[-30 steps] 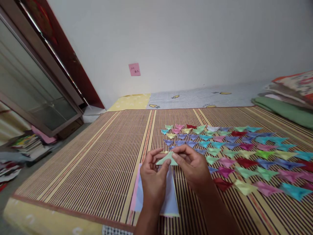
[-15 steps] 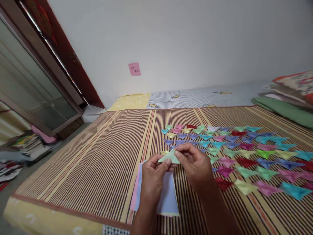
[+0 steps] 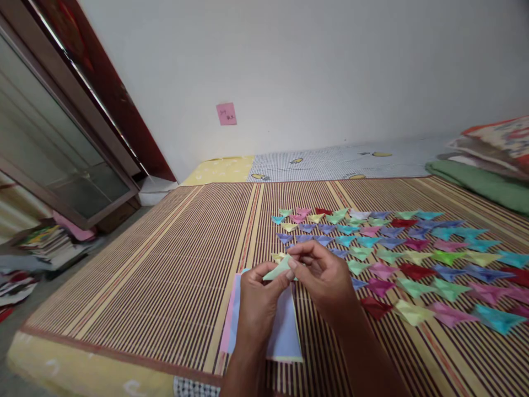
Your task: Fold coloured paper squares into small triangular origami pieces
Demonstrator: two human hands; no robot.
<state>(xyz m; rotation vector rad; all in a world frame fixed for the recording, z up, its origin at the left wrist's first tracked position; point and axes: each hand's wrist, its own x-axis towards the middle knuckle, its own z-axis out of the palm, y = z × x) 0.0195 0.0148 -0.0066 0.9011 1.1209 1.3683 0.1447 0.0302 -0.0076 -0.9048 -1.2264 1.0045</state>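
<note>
A small piece of folded light-green paper (image 3: 278, 269) is held between my two hands, above the striped mat. My left hand (image 3: 261, 292) pinches its left part between thumb and fingers. On the right side, my right hand (image 3: 324, 275) grips the paper's upper corner with thumb and forefinger. Beneath my left hand lies a stack of paper sheets (image 3: 285, 336), blue on top with pink showing at the left edge; my left hand and wrist cover part of it. Rows of folded paper pieces (image 3: 415, 288) in many colours spread out to the right of my hands.
The striped mat (image 3: 165, 275) covers a bed with a yellow and checked sheet (image 3: 314, 165). Folded bedding (image 3: 479, 182) is piled at the far right. A pink note (image 3: 226, 114) is stuck on the wall. Books (image 3: 52, 242) stand on the left, below a glass-panelled door (image 3: 61, 127).
The green paper has tilted and now shows a narrower shape between my fingers. My right hand has shifted slightly left, closer to my left hand.
</note>
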